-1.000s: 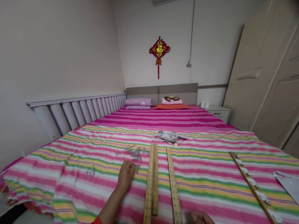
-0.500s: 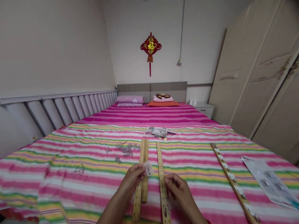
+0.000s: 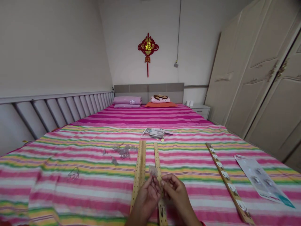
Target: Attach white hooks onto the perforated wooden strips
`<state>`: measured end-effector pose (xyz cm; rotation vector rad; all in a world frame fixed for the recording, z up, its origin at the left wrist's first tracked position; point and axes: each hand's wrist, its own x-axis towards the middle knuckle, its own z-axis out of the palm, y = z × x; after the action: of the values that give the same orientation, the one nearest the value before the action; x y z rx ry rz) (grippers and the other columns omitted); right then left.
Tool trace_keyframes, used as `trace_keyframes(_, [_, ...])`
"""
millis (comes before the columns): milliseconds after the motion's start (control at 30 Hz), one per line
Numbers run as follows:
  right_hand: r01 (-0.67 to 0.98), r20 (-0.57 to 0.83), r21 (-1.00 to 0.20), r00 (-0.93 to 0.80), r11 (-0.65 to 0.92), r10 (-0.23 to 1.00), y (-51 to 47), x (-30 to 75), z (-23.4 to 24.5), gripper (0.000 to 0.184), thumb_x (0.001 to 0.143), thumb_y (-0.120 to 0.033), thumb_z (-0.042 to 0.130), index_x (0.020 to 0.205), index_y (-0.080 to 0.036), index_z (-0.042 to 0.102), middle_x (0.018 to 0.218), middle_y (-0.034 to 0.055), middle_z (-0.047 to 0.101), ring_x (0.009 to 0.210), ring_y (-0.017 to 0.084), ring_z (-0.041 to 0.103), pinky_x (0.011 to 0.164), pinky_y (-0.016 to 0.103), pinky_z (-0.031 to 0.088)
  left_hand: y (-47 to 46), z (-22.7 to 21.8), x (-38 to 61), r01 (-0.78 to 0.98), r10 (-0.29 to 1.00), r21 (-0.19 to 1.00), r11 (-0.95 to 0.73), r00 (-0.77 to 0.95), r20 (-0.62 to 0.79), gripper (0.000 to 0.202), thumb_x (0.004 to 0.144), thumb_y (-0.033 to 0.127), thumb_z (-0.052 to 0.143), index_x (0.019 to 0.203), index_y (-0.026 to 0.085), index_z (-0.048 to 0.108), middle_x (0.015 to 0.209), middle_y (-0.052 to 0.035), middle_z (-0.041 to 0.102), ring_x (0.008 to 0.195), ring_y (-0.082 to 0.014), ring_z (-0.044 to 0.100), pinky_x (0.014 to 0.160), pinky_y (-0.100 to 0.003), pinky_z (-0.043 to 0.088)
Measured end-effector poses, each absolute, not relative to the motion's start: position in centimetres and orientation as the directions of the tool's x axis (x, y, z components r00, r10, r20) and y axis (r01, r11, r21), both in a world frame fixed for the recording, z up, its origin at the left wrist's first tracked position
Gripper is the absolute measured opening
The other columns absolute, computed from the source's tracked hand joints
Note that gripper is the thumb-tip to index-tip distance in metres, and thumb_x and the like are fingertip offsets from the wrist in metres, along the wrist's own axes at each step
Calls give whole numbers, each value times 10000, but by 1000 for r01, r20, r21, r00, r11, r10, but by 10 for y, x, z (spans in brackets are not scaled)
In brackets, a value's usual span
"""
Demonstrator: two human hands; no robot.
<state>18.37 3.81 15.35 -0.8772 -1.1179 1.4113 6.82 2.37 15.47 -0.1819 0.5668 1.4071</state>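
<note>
Clear plastic square [image 3: 152, 170], pinched in the fingertips of the left hand [image 3: 150, 191], is held along the left edge of a single perforated wooden strip [image 3: 157, 157], whose long axis points toward the headboard [image 3: 131, 89]. At the strip's right edge, the right hand [image 3: 175, 188] is farther from the square, thumb and forefinger close together, any hold unclear. Unlike half a second ago, the square is clear of the paired strips [image 3: 139, 158] left of the single strip.
</note>
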Motion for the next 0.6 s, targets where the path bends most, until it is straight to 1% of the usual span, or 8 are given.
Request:
trace_keyframes(67, [-280, 76, -959, -117, 41, 990, 36, 182, 156, 400, 532, -468, 834, 722, -171, 646, 546, -35, 582, 447, 84, 452, 422, 204, 351, 21, 152, 78, -965, 907, 198, 172, 76, -415, 223, 905, 126, 476, 738, 134, 624, 626, -14, 668, 577, -77, 642, 613, -181, 503])
trace_keyframes(167, [-270, 94, -961, -88, 67, 992, 33, 183, 158, 371, 555, -451, 826, 734, -169, 664, 611, 1, 638, 539, 125, 543, 505, 228, 436, 18, 151, 90, -962, 934, 217, 166, 83, -348, 196, 894, 140, 500, 765, 144, 648, 694, -27, 698, 654, -98, 668, 690, -208, 521])
trace_keyframes(300, [-275, 146, -953, -59, 124, 988, 30, 186, 162, 359, 566, -476, 808, 709, -173, 679, 708, 46, 685, 668, 186, 616, 628, 288, 507, 16, 151, 100, -968, 941, 178, 177, 114, -319, 189, 895, 149, 507, 783, 147, 659, 747, -33, 714, 697, -87, 672, 712, -182, 516])
trace_keyframes(367, [-291, 134, -950, -57, 112, 989, 29, 187, 165, 344, 589, -476, 794, 709, -178, 671, 700, 38, 678, 654, 180, 613, 610, 281, 502, 14, 150, 103, -965, 940, 176, 194, 131, -316, 150, 883, 154, 535, 802, 150, 661, 760, -28, 714, 699, -79, 668, 696, -168, 512])
trace_keyframes(433, [-308, 99, -949, -81, 69, 992, 29, 188, 167, 328, 606, -468, 782, 698, -182, 650, 637, 10, 648, 572, 149, 579, 533, 250, 467, 9, 147, 103, -960, 932, 185, 210, 139, -336, 103, 863, 147, 566, 828, 158, 662, 763, -17, 710, 680, -70, 660, 652, -154, 502])
trace_keyframes(500, [-307, 76, -951, -102, 41, 992, 33, 192, 170, 314, 617, -457, 768, 673, -185, 622, 554, -24, 594, 484, 116, 517, 459, 223, 404, 4, 145, 99, -936, 913, 237, 260, 158, -376, 78, 816, 108, 617, 851, 158, 666, 769, -12, 705, 653, -62, 648, 607, -143, 485])
trace_keyframes(533, [-297, 73, -954, -107, 38, 992, 37, 195, 170, 303, 626, -448, 758, 665, -186, 613, 514, -42, 560, 448, 101, 480, 434, 213, 369, 2, 144, 95, -909, 902, 291, 299, 169, -397, 107, 780, 90, 652, 863, 153, 669, 779, -15, 704, 647, -64, 644, 588, -143, 475])
trace_keyframes(600, [-273, 69, -962, -129, 32, 989, 47, 201, 169, 268, 659, -423, 724, 659, -186, 599, 452, -68, 496, 400, 79, 411, 404, 203, 308, 1, 144, 81, -816, 892, 463, 345, 132, -432, 187, 688, 84, 730, 860, 133, 676, 779, -28, 699, 632, -75, 634, 559, -152, 455])
